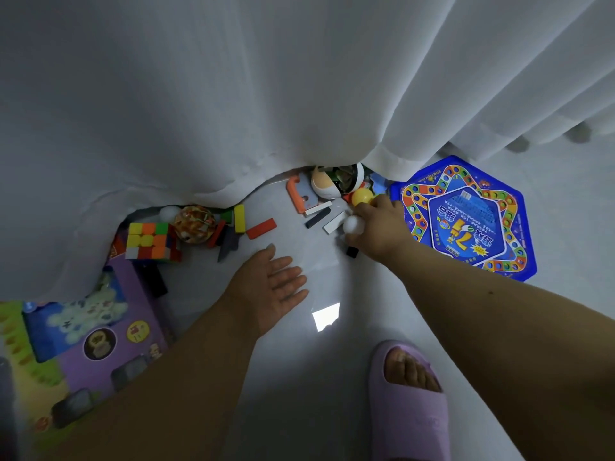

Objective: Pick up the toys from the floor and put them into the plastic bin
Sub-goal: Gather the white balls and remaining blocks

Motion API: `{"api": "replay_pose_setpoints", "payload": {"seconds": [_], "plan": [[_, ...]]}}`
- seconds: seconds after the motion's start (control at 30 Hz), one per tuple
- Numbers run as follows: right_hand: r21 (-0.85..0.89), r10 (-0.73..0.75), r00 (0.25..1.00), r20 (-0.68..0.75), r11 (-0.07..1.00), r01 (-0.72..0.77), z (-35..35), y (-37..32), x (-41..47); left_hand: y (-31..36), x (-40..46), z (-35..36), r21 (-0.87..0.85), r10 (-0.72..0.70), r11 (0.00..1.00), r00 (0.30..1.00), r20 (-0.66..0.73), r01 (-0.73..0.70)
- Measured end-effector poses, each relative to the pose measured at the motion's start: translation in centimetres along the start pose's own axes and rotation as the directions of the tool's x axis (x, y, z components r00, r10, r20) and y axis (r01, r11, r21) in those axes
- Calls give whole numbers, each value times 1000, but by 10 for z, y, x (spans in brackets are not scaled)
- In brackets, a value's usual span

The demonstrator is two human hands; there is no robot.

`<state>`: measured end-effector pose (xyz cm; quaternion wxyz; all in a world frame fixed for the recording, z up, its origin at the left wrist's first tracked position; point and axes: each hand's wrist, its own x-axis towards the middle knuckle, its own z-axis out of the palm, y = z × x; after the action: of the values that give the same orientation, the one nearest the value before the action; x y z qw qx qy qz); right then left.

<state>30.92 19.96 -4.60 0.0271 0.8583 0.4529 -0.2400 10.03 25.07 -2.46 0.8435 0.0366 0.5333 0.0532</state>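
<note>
My right hand (pixel 376 224) reaches to the floor and grips a white ball (pixel 353 225), with a yellow ball (pixel 362 196) at its fingertips. My left hand (pixel 271 287) hovers palm-up over the floor, fingers straight, holding nothing. Loose toys lie by the curtain: a colour cube (pixel 151 241), a patterned ball (pixel 194 223), another white ball (pixel 169 212), an orange block (pixel 261 228), a yellow block (pixel 239 218), black and white blocks (pixel 327 216), an orange-handled toy (pixel 299 194) and a round white-and-orange toy (pixel 327 186). The plastic bin is not in view.
A white curtain (pixel 266 94) hangs over the toys at the back. A blue hexagonal game board (pixel 466 217) lies at the right. A purple toy box (pixel 90 334) sits at the left. My foot in a pink slipper (pixel 409 394) stands on the grey floor.
</note>
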Motion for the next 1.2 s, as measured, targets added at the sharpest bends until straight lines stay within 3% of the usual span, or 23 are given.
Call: {"api": "replay_pose_setpoints", "payload": {"seconds": [0.17,0.37,0.43,0.53,0.6,0.63,0.7,0.77,0.87,0.93,1.03,1.2], "plan": [[86,-16,1000,-22,996,18,11,-12,-15,0,3,4,5,0,1000,999,-34,0],[143,92,996,-4,986,-90,6,2,-14,-4,2,7,-40,-36,999,999,-11,35],[275,64,995,-72,960,-42,10,-3,-21,-5,3,7,-29,-22,999,999,-28,22],[445,-190,973,-132,866,229,17,-34,-40,-4,4,7,-39,5,999,1000,-15,-5],[459,-404,911,-86,795,397,21,-60,-55,-3,1,7,-153,17,988,996,89,-4],[492,-442,896,-49,770,406,23,-70,-60,-2,0,6,-199,29,980,992,125,-3],[637,-411,911,24,709,303,23,-76,-64,0,1,1,-202,37,979,990,135,-9],[699,-305,952,-40,672,245,22,-70,-61,1,5,-4,-150,37,988,996,83,-24],[578,37,972,-231,809,107,21,-47,-49,0,6,-6,-44,68,996,995,-78,-71],[466,163,974,-157,882,-72,26,-33,-44,-1,5,-4,23,83,996,990,-111,-81],[211,90,993,72,972,-103,46,-26,-45,-2,5,-2,100,102,991,986,-133,-89],[396,33,998,52,917,-51,47,-28,-43,-4,4,-2,246,179,960,967,-181,-132]]}}
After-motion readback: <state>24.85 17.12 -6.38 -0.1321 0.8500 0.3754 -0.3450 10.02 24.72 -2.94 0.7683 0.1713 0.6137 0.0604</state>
